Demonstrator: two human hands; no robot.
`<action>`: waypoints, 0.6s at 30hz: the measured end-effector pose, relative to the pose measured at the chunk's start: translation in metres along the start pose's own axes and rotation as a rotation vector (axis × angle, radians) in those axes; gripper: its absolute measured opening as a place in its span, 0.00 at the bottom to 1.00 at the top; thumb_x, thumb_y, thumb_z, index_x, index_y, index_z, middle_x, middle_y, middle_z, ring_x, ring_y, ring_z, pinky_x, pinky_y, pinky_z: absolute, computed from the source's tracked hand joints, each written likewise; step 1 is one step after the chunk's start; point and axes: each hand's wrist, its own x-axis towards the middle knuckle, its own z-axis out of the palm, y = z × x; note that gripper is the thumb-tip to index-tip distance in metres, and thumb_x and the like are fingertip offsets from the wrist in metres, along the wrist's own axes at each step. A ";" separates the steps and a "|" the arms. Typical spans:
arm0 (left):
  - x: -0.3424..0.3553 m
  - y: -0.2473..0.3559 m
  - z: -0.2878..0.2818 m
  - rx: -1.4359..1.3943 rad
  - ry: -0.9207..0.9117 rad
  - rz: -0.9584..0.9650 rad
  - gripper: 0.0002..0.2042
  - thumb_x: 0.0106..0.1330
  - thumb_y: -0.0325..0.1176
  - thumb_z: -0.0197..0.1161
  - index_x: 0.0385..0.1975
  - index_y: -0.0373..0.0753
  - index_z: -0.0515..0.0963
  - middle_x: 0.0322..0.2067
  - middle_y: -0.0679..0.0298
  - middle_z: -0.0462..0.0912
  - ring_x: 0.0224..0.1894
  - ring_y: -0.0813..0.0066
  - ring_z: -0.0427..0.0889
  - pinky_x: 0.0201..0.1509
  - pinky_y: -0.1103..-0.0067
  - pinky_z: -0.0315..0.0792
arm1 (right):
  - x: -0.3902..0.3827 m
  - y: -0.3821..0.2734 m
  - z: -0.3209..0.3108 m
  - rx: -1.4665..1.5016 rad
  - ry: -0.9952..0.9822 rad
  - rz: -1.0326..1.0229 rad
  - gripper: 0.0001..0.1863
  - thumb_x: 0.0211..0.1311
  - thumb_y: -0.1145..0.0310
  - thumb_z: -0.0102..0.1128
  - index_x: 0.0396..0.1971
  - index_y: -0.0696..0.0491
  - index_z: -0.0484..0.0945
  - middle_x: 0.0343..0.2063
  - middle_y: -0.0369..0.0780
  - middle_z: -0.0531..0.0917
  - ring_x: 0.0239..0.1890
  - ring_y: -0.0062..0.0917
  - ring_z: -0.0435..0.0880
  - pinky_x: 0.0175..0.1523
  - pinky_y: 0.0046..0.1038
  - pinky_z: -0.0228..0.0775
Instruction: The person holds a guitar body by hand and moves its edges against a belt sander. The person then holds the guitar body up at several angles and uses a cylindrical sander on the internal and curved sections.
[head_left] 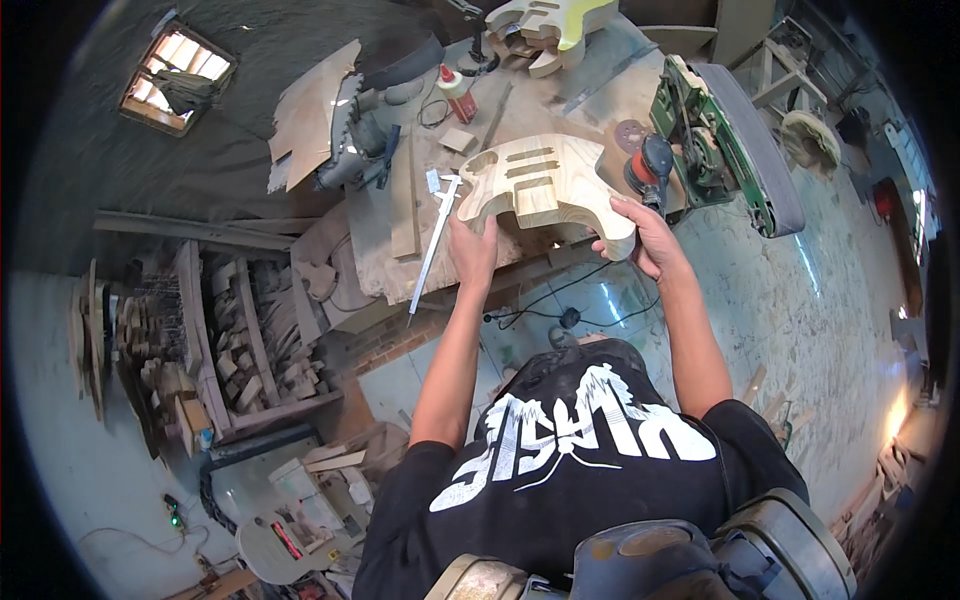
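Observation:
A pale wooden electric guitar body (575, 185) is held between my two hands at the near edge of the workbench (370, 250). Routed slots and a square pocket show on its upper face. My left hand (474, 250) is closed on its left end, with most of the fingers hidden beneath. Around the horn at its right end, my right hand (648, 240) is wrapped, thumb on top. A silver caliper (435, 240) lies just left of my left hand. Beyond the right hand rests an orbital sander (652, 165) with a dark body and orange parts.
A green belt sander (740, 150) stands at the bench's right. Farther back are a red-and-white bottle (457, 95), a small wood block (458, 140) and more guitar bodies (550, 22). Wood offcuts fill a shelf (215, 330) at left. A black cable (545, 310) trails below the bench.

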 end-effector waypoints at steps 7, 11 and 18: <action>0.024 0.003 -0.002 0.020 0.016 0.143 0.26 0.58 0.38 0.69 0.49 0.26 0.70 0.42 0.40 0.81 0.47 0.41 0.80 0.52 0.60 0.72 | 0.013 -0.006 0.001 0.082 -0.051 -0.076 0.29 0.68 0.58 0.56 0.60 0.64 0.67 0.48 0.48 0.81 0.44 0.33 0.84 0.38 0.30 0.85; 0.029 0.012 0.005 0.028 0.047 0.212 0.25 0.57 0.36 0.70 0.49 0.28 0.71 0.42 0.42 0.81 0.46 0.43 0.80 0.50 0.60 0.72 | 0.016 -0.013 -0.011 0.147 -0.059 -0.081 0.29 0.67 0.60 0.56 0.60 0.66 0.67 0.49 0.49 0.80 0.42 0.35 0.85 0.38 0.31 0.85; -0.004 0.058 0.026 -0.079 0.052 0.414 0.30 0.49 0.30 0.73 0.52 0.29 0.69 0.43 0.45 0.79 0.46 0.46 0.79 0.52 0.63 0.73 | -0.003 0.025 -0.100 -0.333 0.101 0.039 0.30 0.60 0.61 0.62 0.60 0.59 0.69 0.45 0.41 0.81 0.42 0.21 0.81 0.43 0.23 0.76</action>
